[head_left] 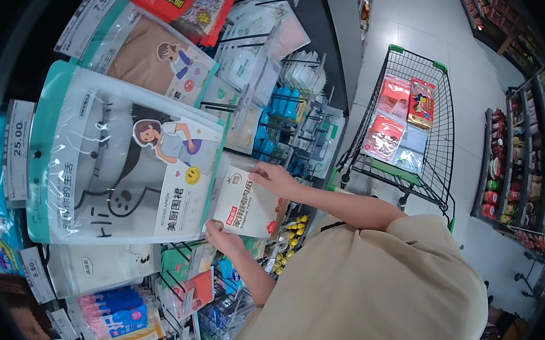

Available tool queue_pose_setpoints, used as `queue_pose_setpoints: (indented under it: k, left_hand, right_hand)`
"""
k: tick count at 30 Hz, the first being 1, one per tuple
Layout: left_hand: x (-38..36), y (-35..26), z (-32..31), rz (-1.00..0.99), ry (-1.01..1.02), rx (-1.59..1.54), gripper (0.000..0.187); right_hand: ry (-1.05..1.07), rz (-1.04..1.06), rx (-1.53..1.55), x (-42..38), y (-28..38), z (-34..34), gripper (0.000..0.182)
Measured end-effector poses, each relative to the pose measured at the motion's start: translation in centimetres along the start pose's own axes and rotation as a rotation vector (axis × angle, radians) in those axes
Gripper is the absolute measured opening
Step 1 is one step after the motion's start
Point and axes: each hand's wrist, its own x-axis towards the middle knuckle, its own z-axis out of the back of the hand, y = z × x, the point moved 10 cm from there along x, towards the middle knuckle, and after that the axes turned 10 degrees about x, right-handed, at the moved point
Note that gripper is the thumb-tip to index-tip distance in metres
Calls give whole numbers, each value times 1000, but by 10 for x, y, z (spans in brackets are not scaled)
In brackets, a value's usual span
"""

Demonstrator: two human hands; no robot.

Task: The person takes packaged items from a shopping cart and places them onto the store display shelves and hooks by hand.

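Observation:
A flat white pack of barbecue paper [245, 203] with brown and red lettering is held up in front of the shelf, its printed face toward me. My right hand [275, 181] grips its upper edge, thumb on the front. Lower down, my left hand [224, 239] pinches the bottom left corner. Just beyond the pack hangs a large bagged kitchen apron [127, 166] with a teal top band. Another apron bag [148, 51] hangs beside it. The fingers behind the pack are hidden.
A wire shopping cart [443, 119] with green corners stands on the tiled floor, holding several red packs [388, 137]. Price tags [18, 146] and metal hooks jut from the shelf. Several small blue packs [287, 101] hang farther along. Another stocked shelf [517, 149] lines the aisle.

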Motion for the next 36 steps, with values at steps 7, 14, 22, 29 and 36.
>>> queue_pose_setpoints:
  k: [7,14,22,29,36]
  left_hand:
    - [5,-1,-11,-127,202,31,48]
    - [-4,-2,-15,-130,236,7,51]
    - [-4,12,-9,-53,178,-56,40]
    - [-11,19,-9,-22,215,-70,30]
    - [-7,51,-4,14,294,78,29]
  right_hand:
    - [-98,99,-145,-6,-15,22,28]
    - [29,-17,-234,-5,-27,27,23]
    - [-38,73,-100,-7,-17,30,20]
    - [-4,6,-130,-11,-31,25,22]
    - [-26,35,-159,-13,-35,32,26]
